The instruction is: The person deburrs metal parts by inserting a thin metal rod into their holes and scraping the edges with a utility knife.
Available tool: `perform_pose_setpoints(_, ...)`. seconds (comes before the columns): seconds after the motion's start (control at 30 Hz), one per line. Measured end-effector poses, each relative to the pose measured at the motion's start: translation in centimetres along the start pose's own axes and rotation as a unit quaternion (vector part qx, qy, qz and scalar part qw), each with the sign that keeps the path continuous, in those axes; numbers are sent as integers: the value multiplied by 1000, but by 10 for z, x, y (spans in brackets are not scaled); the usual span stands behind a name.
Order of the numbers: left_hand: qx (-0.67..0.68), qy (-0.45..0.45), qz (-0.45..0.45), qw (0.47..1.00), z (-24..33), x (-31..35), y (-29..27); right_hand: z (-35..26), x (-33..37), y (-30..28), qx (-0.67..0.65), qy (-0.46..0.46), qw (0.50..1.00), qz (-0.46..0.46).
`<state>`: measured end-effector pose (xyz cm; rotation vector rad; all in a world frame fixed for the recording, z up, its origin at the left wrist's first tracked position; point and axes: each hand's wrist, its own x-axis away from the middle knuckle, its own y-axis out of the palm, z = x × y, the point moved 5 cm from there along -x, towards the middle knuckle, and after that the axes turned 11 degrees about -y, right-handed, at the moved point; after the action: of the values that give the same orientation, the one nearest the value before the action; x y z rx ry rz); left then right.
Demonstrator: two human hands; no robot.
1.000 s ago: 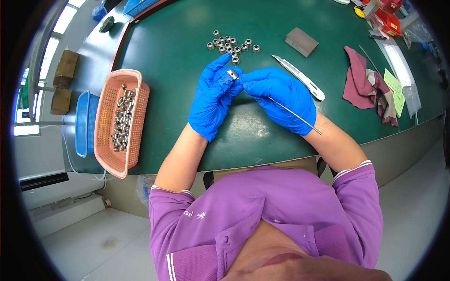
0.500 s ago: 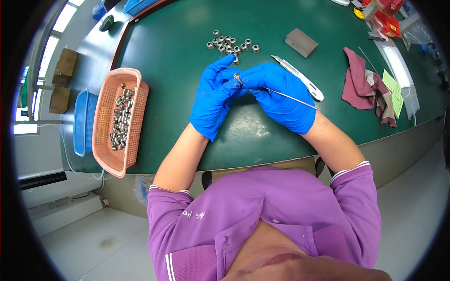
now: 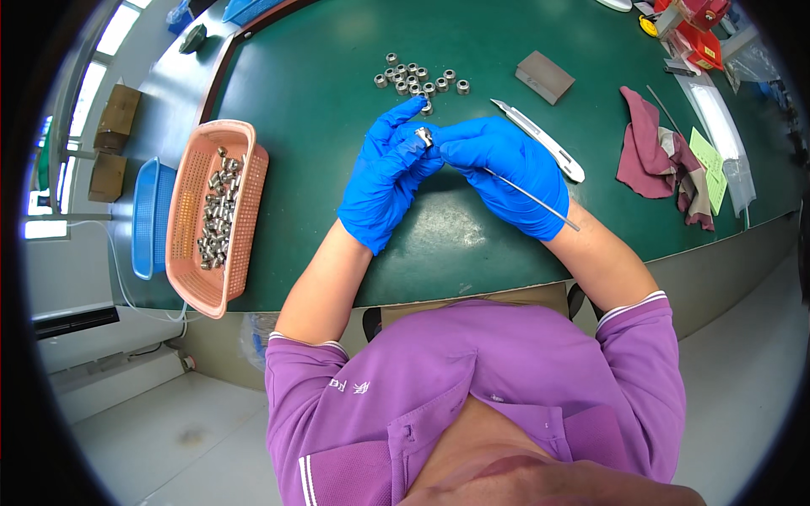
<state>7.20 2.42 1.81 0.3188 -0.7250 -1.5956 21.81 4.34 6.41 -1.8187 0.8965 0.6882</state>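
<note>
Both hands wear blue gloves and meet above the green table. My left hand (image 3: 384, 181) is closed, pinching a small shiny metal fitting (image 3: 423, 136) between thumb and fingers. My right hand (image 3: 513, 173) is closed round a thin metal rod (image 3: 533, 201); its rear end sticks out over the wrist, and its front end is hidden by the fingers beside the fitting. Just beyond the left fingertips stands a cluster of small round metal fittings (image 3: 412, 81). To the right of my right hand lies a white utility knife (image 3: 540, 139).
At left a pink plastic basket (image 3: 257, 177) holds many metal parts, with a blue basket (image 3: 153, 219) beside it. A grey-brown block (image 3: 545, 77) lies at the far middle. Rightward are a maroon cloth (image 3: 645, 152), a green paper slip (image 3: 707, 160) and red bins (image 3: 702, 49).
The fitting in my left hand has turned and shows more of its side. The rod in my right hand has tilted, its rear end dropping nearer to me.
</note>
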Motion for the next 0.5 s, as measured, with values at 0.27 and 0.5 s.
perform_pose_setpoints(0.27,-89,37,18,995,1,-2,0,4,-1,-2,-65,75,994,34)
perform_pose_setpoints(0.5,-46,23,12,999,4,-1,-1,1,-2,-3,-50,30,997,55)
